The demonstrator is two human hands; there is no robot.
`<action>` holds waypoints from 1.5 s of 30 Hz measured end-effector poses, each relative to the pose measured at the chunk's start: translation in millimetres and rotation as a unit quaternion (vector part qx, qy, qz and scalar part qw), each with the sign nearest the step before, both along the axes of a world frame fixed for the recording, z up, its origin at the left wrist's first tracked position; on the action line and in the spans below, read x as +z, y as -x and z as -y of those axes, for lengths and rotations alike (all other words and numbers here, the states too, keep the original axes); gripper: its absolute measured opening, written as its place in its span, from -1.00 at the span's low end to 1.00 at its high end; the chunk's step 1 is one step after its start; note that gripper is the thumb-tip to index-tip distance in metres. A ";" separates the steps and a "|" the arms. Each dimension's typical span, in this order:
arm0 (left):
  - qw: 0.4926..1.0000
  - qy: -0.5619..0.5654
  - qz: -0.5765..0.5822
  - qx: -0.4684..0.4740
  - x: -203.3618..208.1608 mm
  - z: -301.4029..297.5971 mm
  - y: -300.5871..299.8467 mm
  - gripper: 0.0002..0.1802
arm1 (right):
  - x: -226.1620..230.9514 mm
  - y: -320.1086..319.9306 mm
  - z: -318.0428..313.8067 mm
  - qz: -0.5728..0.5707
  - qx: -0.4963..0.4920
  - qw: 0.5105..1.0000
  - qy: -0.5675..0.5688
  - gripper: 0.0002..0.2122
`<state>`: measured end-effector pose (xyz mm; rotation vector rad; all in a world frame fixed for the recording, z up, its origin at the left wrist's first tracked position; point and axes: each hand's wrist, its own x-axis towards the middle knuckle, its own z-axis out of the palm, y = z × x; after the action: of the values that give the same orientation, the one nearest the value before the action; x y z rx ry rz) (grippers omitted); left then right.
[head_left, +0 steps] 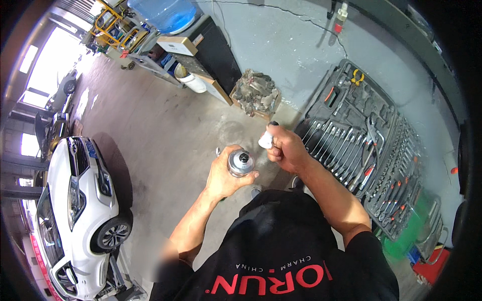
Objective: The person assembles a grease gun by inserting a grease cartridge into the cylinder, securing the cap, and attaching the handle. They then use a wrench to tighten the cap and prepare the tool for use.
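My left hand (224, 173) is wrapped round a silver can (241, 163), seen from above, with a black nozzle or stem on its top. A small shiny metal bit (218, 150) shows beside that hand's fingers; I cannot make out what it is. To the right and slightly farther off, my right hand (287, 149) is closed on a small white piece (266, 140) that looks like a cap or a wad. A black tip (273, 123) sticks out above the right fingers. The two hands are apart, and the white piece does not touch the can.
At the right, an open grey tool case (346, 145) holds rows of wrenches, sockets and screwdrivers. Ahead lies a box of grey rags (255, 93) by a black cabinet (213, 55) with a blue water jug (165, 15). A white car (75, 200) stands on the left.
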<state>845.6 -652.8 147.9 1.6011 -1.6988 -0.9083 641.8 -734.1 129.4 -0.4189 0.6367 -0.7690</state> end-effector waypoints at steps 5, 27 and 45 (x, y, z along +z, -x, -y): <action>0.999 0.042 -0.019 -0.008 -12.0 -8.9 -3.4 -0.23 | -6.4 -8.5 -11.4 -0.015 0.072 0.997 0.004 -0.76; 0.994 0.106 -0.024 0.009 -29.8 -18.8 -16.3 -0.20 | -29.8 -40.5 -10.5 0.163 0.151 0.964 -0.143 -0.66; 0.984 0.059 -0.124 0.116 -36.9 -22.3 -35.4 -0.19 | -35.8 -33.4 8.1 -0.124 0.126 0.942 0.286 -0.67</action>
<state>881.0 -630.6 111.0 1.5010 -1.3399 -0.8356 675.2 -742.2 93.5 -1.1243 0.5699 -0.6506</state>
